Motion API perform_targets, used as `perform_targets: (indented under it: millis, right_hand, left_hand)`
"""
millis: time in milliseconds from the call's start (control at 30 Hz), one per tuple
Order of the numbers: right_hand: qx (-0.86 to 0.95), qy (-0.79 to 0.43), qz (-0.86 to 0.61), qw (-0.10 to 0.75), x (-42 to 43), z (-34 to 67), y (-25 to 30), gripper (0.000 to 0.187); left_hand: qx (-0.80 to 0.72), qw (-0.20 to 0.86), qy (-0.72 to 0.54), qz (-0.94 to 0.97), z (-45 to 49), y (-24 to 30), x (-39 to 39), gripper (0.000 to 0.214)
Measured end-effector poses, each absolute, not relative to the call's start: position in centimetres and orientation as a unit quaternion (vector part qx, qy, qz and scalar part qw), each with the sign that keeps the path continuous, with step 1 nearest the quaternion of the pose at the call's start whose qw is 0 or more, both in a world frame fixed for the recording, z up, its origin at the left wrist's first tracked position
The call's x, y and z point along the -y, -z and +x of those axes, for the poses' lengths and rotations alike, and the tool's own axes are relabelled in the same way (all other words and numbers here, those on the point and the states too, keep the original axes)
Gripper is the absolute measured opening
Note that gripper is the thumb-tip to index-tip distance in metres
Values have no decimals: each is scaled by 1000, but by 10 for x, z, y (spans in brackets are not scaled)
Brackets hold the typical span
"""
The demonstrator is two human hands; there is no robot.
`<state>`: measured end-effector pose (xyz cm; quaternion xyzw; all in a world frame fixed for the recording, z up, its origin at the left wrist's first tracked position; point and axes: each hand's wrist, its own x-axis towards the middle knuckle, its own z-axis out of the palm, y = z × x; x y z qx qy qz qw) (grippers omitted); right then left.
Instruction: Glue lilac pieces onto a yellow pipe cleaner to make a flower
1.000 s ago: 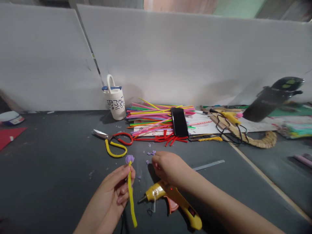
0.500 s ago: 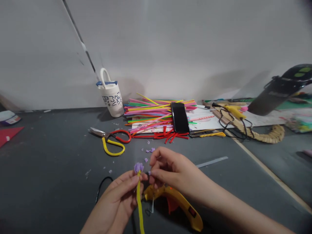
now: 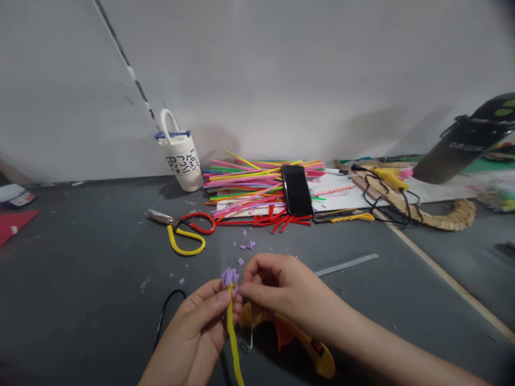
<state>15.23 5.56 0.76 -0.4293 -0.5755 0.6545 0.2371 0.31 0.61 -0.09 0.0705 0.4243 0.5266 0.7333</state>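
My left hand [image 3: 197, 332] pinches a yellow pipe-cleaner stem [image 3: 232, 343] upright; a small purple tuft [image 3: 229, 276] sits on its top. My right hand [image 3: 277, 289] is closed in a pinch right beside the tuft, its fingertips touching the stem just under it; what it pinches is too small to make out. A yellow hot glue gun [image 3: 306, 348] lies on the dark table under my right wrist, partly hidden.
Scissors with red and yellow handles [image 3: 183, 228] lie behind my hands. Purple scraps [image 3: 246, 246] dot the table. Further back are a white patterned cup [image 3: 181, 155], a pile of coloured pipe cleaners [image 3: 249, 185], a black phone [image 3: 296, 189] and a second glue gun [image 3: 388, 179].
My right hand lifted off the table near the glue gun and came to the purple tuft. My left hand brought the stem closer in.
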Motion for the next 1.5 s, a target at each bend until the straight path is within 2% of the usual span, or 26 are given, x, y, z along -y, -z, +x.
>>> perform_targets:
  millis: [133, 400, 533, 733, 900, 1100, 1500]
  right_hand:
    - [545, -672, -425, 266, -51, 149, -8, 6]
    - [511, -709, -423, 241, -51, 148, -15, 4]
    - [519, -712, -393, 262, -52, 150, -13, 4]
    - [597, -597, -424, 327, -52, 154, -26, 9]
    - [636, -556, -424, 327, -50, 154, -31, 10]
    - [677, -494, -435, 328, -47, 152, -26, 14]
    - [728, -415, -438, 324, -46, 152, -23, 14]
  left_hand:
    - [-413, 740, -526, 70, 4, 1, -6, 19]
    - [-402, 754, -518, 39, 3, 1, -5, 20]
    - [-402, 759, -512, 29, 3, 3, -4, 15]
    - [-432, 754, -495, 19, 2, 4, -4, 13]
    - [-429, 762, -485, 29, 3, 4, -4, 6]
    - [-431, 773, -460, 68, 2, 5, -4, 12]
    - [-440, 775, -444, 88, 1, 7, -3, 8]
